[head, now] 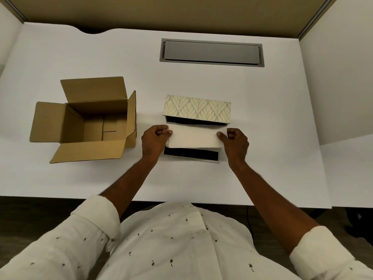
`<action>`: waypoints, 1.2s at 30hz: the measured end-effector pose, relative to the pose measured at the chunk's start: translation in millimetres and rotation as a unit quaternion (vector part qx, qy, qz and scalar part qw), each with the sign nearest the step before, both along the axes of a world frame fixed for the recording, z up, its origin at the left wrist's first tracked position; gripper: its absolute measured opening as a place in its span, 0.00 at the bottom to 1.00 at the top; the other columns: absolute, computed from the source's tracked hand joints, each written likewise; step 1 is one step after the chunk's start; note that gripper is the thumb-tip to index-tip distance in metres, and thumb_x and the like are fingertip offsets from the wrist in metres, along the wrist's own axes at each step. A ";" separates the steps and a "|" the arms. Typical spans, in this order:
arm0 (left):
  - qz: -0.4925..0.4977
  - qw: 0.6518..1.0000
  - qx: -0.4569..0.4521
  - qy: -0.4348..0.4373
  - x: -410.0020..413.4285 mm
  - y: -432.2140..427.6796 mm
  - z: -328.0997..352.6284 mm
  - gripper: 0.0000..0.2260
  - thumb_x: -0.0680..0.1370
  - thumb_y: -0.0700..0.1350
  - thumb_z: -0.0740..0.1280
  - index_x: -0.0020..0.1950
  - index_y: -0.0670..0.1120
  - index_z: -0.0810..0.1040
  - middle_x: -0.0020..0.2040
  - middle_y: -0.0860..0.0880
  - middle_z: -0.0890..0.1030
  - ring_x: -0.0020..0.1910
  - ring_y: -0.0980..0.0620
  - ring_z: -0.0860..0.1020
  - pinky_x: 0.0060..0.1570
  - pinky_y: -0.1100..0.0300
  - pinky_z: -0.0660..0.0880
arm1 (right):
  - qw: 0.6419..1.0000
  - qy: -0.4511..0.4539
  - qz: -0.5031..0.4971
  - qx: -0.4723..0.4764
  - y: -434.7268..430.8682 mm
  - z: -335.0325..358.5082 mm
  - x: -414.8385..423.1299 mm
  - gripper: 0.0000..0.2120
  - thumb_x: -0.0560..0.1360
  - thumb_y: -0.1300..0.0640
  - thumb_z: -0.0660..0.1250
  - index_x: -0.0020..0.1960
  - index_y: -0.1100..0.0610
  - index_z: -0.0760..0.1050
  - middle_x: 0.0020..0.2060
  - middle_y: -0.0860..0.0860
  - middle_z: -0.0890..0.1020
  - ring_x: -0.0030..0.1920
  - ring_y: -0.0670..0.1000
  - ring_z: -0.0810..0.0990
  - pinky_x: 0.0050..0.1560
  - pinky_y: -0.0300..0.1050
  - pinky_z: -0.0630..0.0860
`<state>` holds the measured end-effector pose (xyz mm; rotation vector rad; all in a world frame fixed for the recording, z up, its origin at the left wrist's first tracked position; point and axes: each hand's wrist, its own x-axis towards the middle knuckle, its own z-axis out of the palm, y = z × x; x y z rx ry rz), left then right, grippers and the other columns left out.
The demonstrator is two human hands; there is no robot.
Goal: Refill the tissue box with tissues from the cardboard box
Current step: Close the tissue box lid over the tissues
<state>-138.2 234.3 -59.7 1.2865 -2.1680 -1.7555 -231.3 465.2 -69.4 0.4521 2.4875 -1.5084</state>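
Centrally on the white desk point(201, 178), left hand point(153, 141) and right hand point(235, 143) pinch opposite ends of a flat white tissue stack point(194, 138), held over the opened leaf-patterned tissue box point(196, 108). Cardboard box point(84, 120), flaps open, sits well left and apart; nothing blocks the stack.

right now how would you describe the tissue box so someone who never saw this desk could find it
On the white desk, look below the grey recessed hatch, right of the open cardboard box. The tissue box lies opened there, the left hand and right hand holding a white tissue stack over it. Its cream leaf-patterned lid sets it apart from the plain brown carton.
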 end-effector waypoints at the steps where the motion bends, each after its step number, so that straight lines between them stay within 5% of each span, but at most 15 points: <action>1: -0.002 1.000 -0.008 -0.003 1.3 1.3 -1.0 0.16 0.75 0.45 0.76 0.61 0.42 0.83 0.52 0.46 0.86 0.52 0.49 0.83 0.56 0.60 0.80 | 1.000 -0.001 -0.006 0.000 -1.4 -1.3 0.6 0.16 0.69 0.51 0.80 0.53 0.56 0.81 0.44 0.49 0.83 0.45 0.48 0.81 0.53 0.44 0.79; 11: 0.001 0.999 -0.053 0.000 -3.3 3.4 -2.2 0.20 0.74 0.46 0.76 0.65 0.44 0.79 0.55 0.45 0.83 0.54 0.47 0.81 0.55 0.61 0.77 | 1.000 0.012 -0.022 -0.009 -6.1 -1.6 3.7 0.17 0.69 0.50 0.80 0.51 0.55 0.79 0.42 0.46 0.83 0.48 0.49 0.83 0.52 0.43 0.78; 16: -0.014 0.999 -0.018 -0.026 -10.2 0.5 -7.3 0.30 0.73 0.53 0.76 0.70 0.45 0.72 0.66 0.45 0.77 0.60 0.48 0.77 0.58 0.55 0.77 | 1.000 -0.016 -0.012 -0.022 0.7 -5.9 5.0 0.26 0.70 0.47 0.78 0.63 0.55 0.74 0.58 0.51 0.81 0.56 0.52 0.80 0.50 0.39 0.73; 21: -0.100 0.986 0.072 -0.116 -10.5 0.6 -18.1 0.34 0.78 0.64 0.65 0.77 0.44 0.65 0.74 0.45 0.72 0.67 0.45 0.73 0.60 0.55 0.70 | 0.984 -0.153 0.077 -0.043 0.9 -15.1 8.9 0.37 0.77 0.38 0.66 0.79 0.54 0.60 0.75 0.52 0.68 0.74 0.53 0.68 0.69 0.46 0.66; 23: -0.106 0.982 0.103 -0.118 -11.8 -0.4 -20.1 0.32 0.79 0.65 0.62 0.75 0.44 0.68 0.71 0.44 0.74 0.62 0.47 0.73 0.60 0.53 0.71 | 0.980 -0.169 0.087 -0.054 -3.3 -17.0 13.1 0.33 0.78 0.37 0.64 0.77 0.54 0.65 0.73 0.52 0.71 0.70 0.54 0.72 0.69 0.48 0.69; 26: -0.102 0.979 0.121 -0.128 -13.7 -5.8 -21.2 0.35 0.79 0.66 0.61 0.77 0.43 0.67 0.73 0.44 0.72 0.68 0.44 0.72 0.70 0.47 0.71 | 0.983 -0.158 0.071 -0.056 -9.7 -15.6 18.6 0.26 0.79 0.38 0.63 0.70 0.54 0.71 0.63 0.51 0.78 0.58 0.51 0.75 0.56 0.46 0.71; 31: -0.111 0.974 0.134 -0.143 -15.7 -12.1 -22.6 0.37 0.79 0.67 0.60 0.80 0.44 0.62 0.77 0.44 0.67 0.74 0.42 0.68 0.74 0.42 0.67 | 0.983 -0.162 0.053 -0.063 -10.5 -13.9 20.4 0.25 0.80 0.39 0.63 0.67 0.56 0.73 0.59 0.51 0.78 0.58 0.52 0.76 0.55 0.46 0.72; 36: -0.098 0.970 0.164 -0.149 -18.0 -21.6 -21.6 0.34 0.78 0.66 0.62 0.78 0.47 0.65 0.73 0.44 0.71 0.65 0.44 0.73 0.67 0.43 0.74 | 0.980 -0.178 0.047 -0.069 -8.7 -14.7 25.4 0.26 0.80 0.40 0.63 0.70 0.56 0.70 0.60 0.50 0.76 0.58 0.51 0.74 0.56 0.45 0.70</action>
